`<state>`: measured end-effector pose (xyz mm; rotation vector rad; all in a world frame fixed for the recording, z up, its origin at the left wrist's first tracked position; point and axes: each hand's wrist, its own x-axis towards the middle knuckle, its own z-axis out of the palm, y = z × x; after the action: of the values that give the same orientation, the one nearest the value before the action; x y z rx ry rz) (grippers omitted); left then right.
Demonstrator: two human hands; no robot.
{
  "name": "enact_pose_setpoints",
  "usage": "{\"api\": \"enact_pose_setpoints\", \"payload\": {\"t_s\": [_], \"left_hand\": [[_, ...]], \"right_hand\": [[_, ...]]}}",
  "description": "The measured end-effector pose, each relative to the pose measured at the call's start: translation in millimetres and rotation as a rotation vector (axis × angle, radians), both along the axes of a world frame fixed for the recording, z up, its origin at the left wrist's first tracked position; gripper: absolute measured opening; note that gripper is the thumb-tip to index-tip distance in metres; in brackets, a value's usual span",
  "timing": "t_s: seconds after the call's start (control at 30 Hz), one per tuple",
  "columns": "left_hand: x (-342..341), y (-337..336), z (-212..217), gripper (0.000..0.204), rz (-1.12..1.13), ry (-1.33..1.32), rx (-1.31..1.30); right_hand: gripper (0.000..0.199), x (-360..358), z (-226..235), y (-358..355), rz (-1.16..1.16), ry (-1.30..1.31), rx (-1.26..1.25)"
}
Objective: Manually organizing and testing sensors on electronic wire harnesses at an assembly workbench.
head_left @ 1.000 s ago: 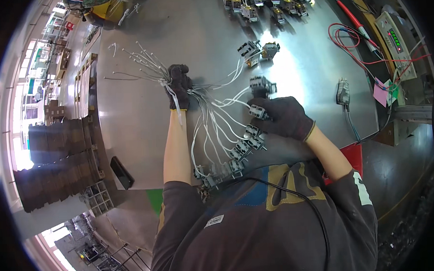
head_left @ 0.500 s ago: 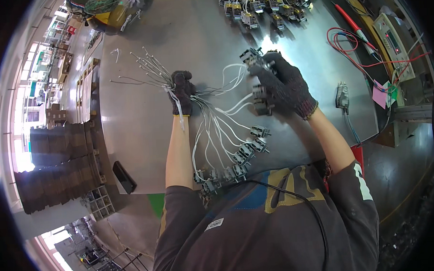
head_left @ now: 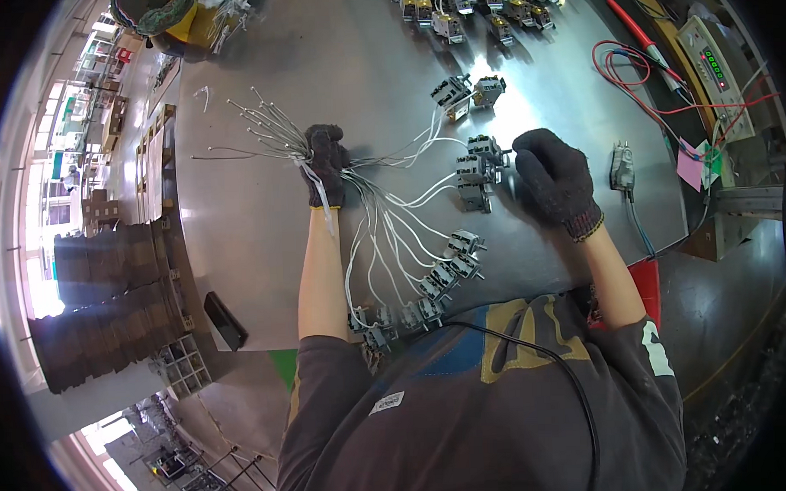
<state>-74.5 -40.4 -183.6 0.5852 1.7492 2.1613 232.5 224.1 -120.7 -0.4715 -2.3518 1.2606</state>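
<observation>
My left hand, in a dark knit glove, is closed around a bundle of thin wires. Bare grey ends fan out to its left, and white-sleeved lengths spread right and toward me. Each white lead runs to a small grey-black switch-like unit with a metal bracket. One cluster of units lies beside my right hand, a further pair beyond it, and several more units curve toward my body. My right hand, also gloved, has its fingers curled together just right of the middle cluster, apart from it, with nothing visible in it.
Many similar units with yellow parts crowd the far edge. At right are a red probe, red leads, a meter with a lit green display, and a grey plug. A black phone-like object lies near left.
My right hand has let go of the units and drawn back right and toward me. The far pair now lies spread on the table. The meter's display has turned from red to green.
</observation>
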Motion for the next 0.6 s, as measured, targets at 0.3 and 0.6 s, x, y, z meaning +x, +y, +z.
{"api": "enact_pose_setpoints", "payload": {"t_s": [0.3,0.6], "left_hand": [[-3,-1,-5,0.029,0.045,-0.024,-0.013],[-2,1,-5,0.032,0.032,-0.005,-0.001]], "right_hand": [[0.052,-21,-29,-49,0.115,0.118,-0.555],[0.051,-31,-25,-46,0.016,0.137,-0.527]]}}
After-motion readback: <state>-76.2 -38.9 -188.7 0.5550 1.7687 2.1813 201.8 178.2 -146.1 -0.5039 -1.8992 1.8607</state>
